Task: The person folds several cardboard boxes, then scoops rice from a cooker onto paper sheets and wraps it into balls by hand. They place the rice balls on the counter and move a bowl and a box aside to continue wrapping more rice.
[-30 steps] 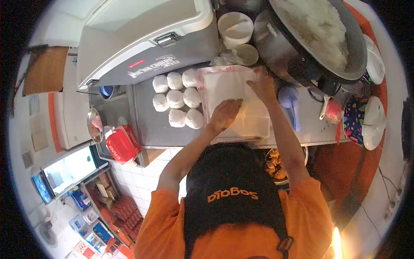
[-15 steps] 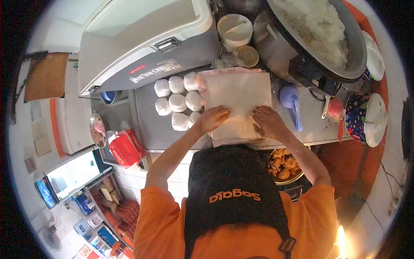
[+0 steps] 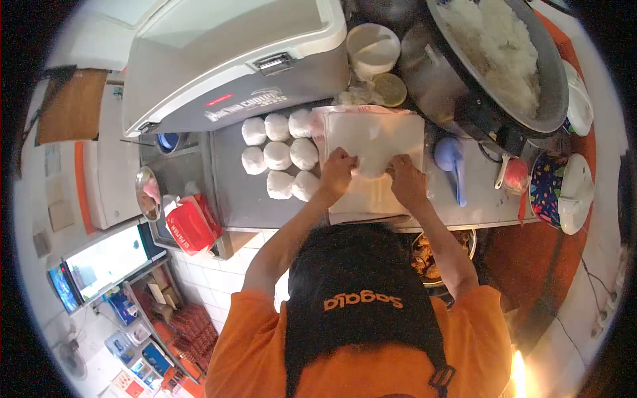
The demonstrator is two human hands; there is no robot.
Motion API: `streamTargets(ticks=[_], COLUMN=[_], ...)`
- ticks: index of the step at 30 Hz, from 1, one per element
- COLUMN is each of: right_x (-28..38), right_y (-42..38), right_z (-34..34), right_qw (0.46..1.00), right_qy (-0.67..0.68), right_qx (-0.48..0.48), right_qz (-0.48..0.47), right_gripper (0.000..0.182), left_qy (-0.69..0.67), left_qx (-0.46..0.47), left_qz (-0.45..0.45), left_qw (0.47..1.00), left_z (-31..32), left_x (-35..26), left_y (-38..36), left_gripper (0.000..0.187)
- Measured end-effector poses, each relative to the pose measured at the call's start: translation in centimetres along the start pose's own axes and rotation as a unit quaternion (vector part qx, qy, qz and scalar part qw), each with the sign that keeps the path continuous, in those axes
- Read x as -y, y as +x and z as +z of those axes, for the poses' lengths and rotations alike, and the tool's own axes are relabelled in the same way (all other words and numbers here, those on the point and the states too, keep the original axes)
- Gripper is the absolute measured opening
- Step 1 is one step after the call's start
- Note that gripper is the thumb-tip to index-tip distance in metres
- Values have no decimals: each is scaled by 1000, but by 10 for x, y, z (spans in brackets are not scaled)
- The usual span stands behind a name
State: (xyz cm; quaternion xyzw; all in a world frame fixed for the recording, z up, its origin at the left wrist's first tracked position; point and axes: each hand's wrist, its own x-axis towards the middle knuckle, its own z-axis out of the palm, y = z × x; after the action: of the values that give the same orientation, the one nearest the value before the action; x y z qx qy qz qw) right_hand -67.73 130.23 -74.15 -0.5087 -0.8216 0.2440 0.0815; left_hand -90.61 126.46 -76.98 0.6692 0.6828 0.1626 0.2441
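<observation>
A stack of pale paper sheets (image 3: 405, 136) lies on the metal counter. Between my hands a small translucent sheet (image 3: 373, 159) is stretched above the stack. My left hand (image 3: 337, 172) pinches its left edge with closed fingers, and my right hand (image 3: 406, 178) pinches its right edge. Several white wrapped bundles (image 3: 277, 155) stand in rows just left of the stack. A blue scoop (image 3: 451, 166) rests on the counter to the right of my right hand.
A large pot of white rice (image 3: 494, 56) stands at the back right, an open cooler box (image 3: 232, 93) at the back left. Fried food (image 3: 424, 257) sits in a bowl below the counter edge. A red box (image 3: 192, 224) and patterned pot (image 3: 549, 189) flank the counter.
Both hands have closed their fingers on the small sheet and come nearer each other, raised from the stack. The view has shifted slightly.
</observation>
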Motion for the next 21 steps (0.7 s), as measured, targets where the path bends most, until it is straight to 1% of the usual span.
streamTargets(ticks=[1,2,3,4,5,6,7,8,9,10,11,12,13,14,15,16,17,18,19,20,21], right_x=[5,5,5,7,15,28,40,46,51,56,62,65,69,73,80,81,81,79,66,44,23], right_y=[-4,-5,-10,-21,-29,-37,-43,-45,-43,-43,-47,-47,-46,-45,-44,-42,-39,-35,-38,-45,-50], right_z=[-6,-6,-5,-3,-10,-25,-41,-53,-65,-75,-85,-87,-87,-86,-83,-84,-86,-88,-88,-89,-83], right_qw=[998,996,993,987,983,976,967,960,950,936,942,920,885,838,762,817,864,900,920,935,965], right_qy=[50,85,119,155,178,202,228,247,266,284,281,363,439,508,607,544,477,405,379,351,242], right_qx=[22,7,-5,-12,-44,-75,-104,-80,-60,-40,-7,63,131,199,224,190,151,109,65,20,-84], right_qz=[6,14,21,30,2,-25,-54,-103,-153,-202,-181,-133,-84,-30,45,-8,-62,-116,-79,-42,47], right_gripper=[24,19,15,12,15,19,23,28,33,38,50,53,56,59,71,73,75,77,75,73,70], left_qy=[-60,-169,-278,-383,-325,-264,-359,-442,-650,-810,-800,-790,-780,-769,-757,-743,-693,-683,-645,-584,-511], left_qx=[12,-18,-47,-73,14,102,147,184,162,127,135,142,150,172,194,215,212,114,37,-41,-107], left_qz=[-48,-67,-84,-103,-102,-100,-144,-196,-270,-319,-319,-316,-313,-281,-251,-220,-255,-374,-414,-408,-396], left_qw=[997,983,956,915,940,954,910,856,692,476,490,505,521,547,571,595,640,617,641,701,755], left_z=[3,7,12,17,-1,-37,-48,-60,-55,-55,-67,-82,-92,-98,-105,-114,-128,-135,-137,-137,-134], left_x=[-4,-7,-12,-14,-23,-41,-52,-62,-74,-82,-92,-105,-109,-105,-99,-93,-85,-75,-55,-21,17], left_y=[-7,-9,-15,-27,-33,-37,-47,-57,-67,-78,-91,-99,-104,-110,-119,-126,-132,-135,-140,-147,-153], left_gripper=[15,18,21,24,25,29,34,41,49,59,62,65,68,68,68,68,67,67,63,60,58])
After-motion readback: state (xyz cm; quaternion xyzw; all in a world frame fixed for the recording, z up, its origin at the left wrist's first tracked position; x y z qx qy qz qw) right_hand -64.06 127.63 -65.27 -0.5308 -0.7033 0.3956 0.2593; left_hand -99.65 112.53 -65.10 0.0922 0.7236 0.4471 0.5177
